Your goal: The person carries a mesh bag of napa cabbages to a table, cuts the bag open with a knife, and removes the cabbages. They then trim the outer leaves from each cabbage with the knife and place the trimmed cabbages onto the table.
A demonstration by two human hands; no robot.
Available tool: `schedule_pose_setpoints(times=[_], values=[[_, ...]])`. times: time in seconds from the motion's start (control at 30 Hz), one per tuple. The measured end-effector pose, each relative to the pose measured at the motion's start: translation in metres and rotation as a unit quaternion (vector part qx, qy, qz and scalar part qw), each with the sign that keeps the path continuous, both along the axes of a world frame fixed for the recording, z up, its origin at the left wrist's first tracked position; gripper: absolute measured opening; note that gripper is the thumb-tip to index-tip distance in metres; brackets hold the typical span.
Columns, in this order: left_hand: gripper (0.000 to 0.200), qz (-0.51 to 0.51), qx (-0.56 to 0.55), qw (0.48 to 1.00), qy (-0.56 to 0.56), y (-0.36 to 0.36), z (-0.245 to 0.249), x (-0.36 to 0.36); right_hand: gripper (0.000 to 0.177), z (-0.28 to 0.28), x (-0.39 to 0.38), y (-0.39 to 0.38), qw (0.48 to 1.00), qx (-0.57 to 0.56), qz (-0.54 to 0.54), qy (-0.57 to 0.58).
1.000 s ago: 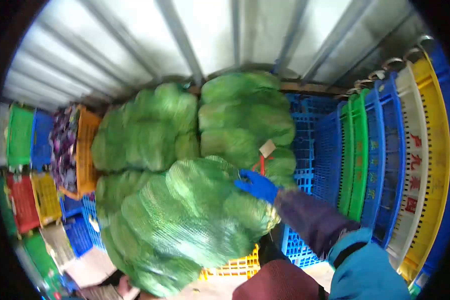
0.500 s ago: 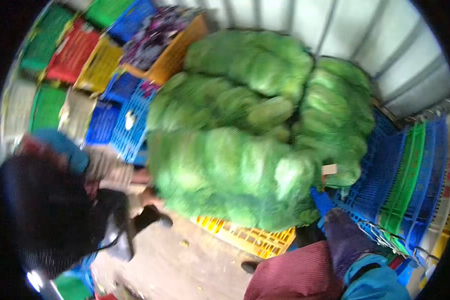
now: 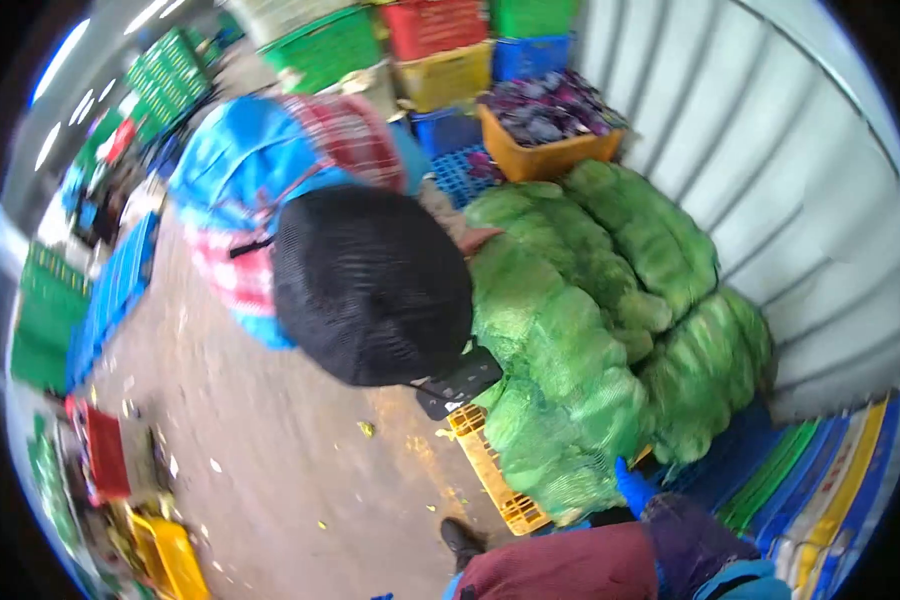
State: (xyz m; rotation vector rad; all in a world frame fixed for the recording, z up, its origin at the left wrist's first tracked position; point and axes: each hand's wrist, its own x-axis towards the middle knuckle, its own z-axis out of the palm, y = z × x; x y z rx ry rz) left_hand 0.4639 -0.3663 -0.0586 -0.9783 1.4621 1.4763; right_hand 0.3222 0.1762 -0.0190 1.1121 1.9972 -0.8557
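My right hand (image 3: pixel 635 488), in a blue glove, is closed on the near end of a green net sack (image 3: pixel 555 350) filled with what look like cabbages. Its fingers are partly hidden against the mesh. My left hand is not in view. That sack lies on a yellow plastic crate (image 3: pixel 495 475). Behind and beside it are more filled net sacks (image 3: pixel 660 240). A co-worker in a black cap (image 3: pixel 370 285) bends over the sack's left side, with a hand (image 3: pixel 480 238) at its far end.
An orange crate (image 3: pixel 550 155) of purple leaves stands behind the sacks, near coloured stacked crates (image 3: pixel 440 75). A ribbed pale wall (image 3: pixel 820 230) rises at the right, above upright blue and green crates (image 3: pixel 780 470). Scraps lie on the floor (image 3: pixel 300 430); a yellow crate (image 3: pixel 165 555) sits lower left.
The view has swung left, so the sacks appear further right and at a steeper slant. The co-worker now shows nearer the middle. My right hand remains at the sack's near end.
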Motion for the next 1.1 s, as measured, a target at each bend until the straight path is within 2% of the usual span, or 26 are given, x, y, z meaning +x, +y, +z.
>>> schedule_pose_setpoints(times=[0.07,0.13,0.17,0.23,0.27,0.33,0.37,0.4,0.43,0.47,0.53,0.57,0.6,0.67,0.7,0.73,0.8,0.83,0.87,0.93,0.97,1.0,1.07,1.1], values=[[0.036,0.042,0.023,0.998,-0.045,0.034,-0.038,0.008,0.083,-0.031,0.017,-0.012,0.986,0.042,-0.027,0.158],[0.034,0.076,0.049,0.993,-0.078,0.052,-0.091,0.015,0.084,-0.024,0.014,-0.032,0.991,0.032,0.017,0.131],[0.032,0.091,0.136,0.985,0.062,0.086,-0.112,0.037,0.085,-0.021,0.009,-0.044,0.994,0.014,0.035,0.100],[0.032,0.122,0.282,0.951,-0.029,0.164,-0.123,0.026,0.088,-0.020,0.008,-0.065,0.997,-0.027,0.074,0.028],[0.035,0.227,0.515,0.822,-0.089,0.208,-0.158,0.036,0.084,-0.028,0.010,-0.067,0.998,-0.004,0.054,0.037],[0.038,0.280,0.505,0.792,-0.200,0.297,-0.152,0.037,0.075,0.015,0.002,-0.108,0.992,-0.103,0.069,0.040],[0.038,0.305,0.508,0.783,-0.190,0.310,-0.146,0.034,0.071,0.011,0.005,-0.122,0.986,-0.153,0.051,0.041],[0.038,0.336,0.585,0.716,-0.179,0.314,-0.143,0.032,0.067,0.001,0.017,-0.134,0.978,-0.200,0.029,0.043],[0.037,0.361,0.655,0.643,-0.165,0.313,-0.137,0.032,0.060,-0.024,0.028,-0.136,0.981,-0.188,0.046,0.005],[0.037,0.379,0.657,0.633,-0.154,0.301,-0.123,0.029,0.060,-0.015,0.030,-0.159,0.980,-0.188,0.068,-0.005],[0.036,0.618,0.490,0.610,-0.071,0.305,-0.055,-0.021,0.052,0.025,-0.002,-0.163,0.945,-0.289,0.153,-0.017],[0.033,0.638,0.446,0.624,-0.068,0.284,-0.005,-0.037,0.052,0.020,-0.009,-0.157,0.926,-0.332,0.178,-0.013],[0.033,0.652,0.439,0.617,-0.037,0.296,-0.014,-0.027,0.052,0.023,-0.009,-0.150,0.914,-0.351,0.205,-0.009],[0.029,0.570,0.327,0.752,0.050,0.291,-0.026,-0.006,0.050,0.050,-0.008,-0.164,0.913,-0.344,0.207,-0.071],[0.026,0.572,0.324,0.753,0.019,0.270,-0.010,-0.011,0.048,0.039,-0.009,-0.168,0.867,-0.413,0.279,-0.005],[0.026,0.581,0.321,0.747,0.038,0.255,-0.012,-0.019,0.048,0.017,-0.014,-0.171,0.858,-0.419,0.297,0.000],[0.026,0.614,0.316,0.713,0.124,0.233,-0.003,-0.043,0.046,0.021,-0.028,-0.197,0.860,-0.460,0.220,-0.015],[0.029,0.632,0.310,0.694,0.155,0.212,0.008,-0.043,0.045,-0.001,-0.025,-0.211,0.837,-0.503,0.215,-0.005],[0.031,0.587,0.324,0.719,0.185,0.195,-0.008,-0.032,0.045,0.008,-0.019,-0.229,0.829,-0.511,0.229,-0.002],[0.028,0.554,0.499,0.621,0.243,0.153,-0.019,-0.023,0.041,0.037,0.001,-0.275,0.828,-0.524,0.197,0.024],[0.029,0.565,0.492,0.620,0.234,0.142,0.001,-0.023,0.039,0.033,0.003,-0.278,0.831,-0.495,0.255,0.021],[0.029,0.577,0.487,0.616,0.224,0.126,0.020,-0.035,0.039,0.016,-0.012,-0.280,0.828,-0.494,0.265,0.025],[0.028,0.562,0.514,0.616,0.202,0.097,0.007,-0.050,0.041,-0.025,-0.035,-0.293,0.796,-0.547,0.250,-0.068],[0.027,0.563,0.492,0.640,0.178,0.078,0.013,-0.056,0.043,-0.017,-0.027,-0.316,0.812,-0.544,0.209,-0.024]])
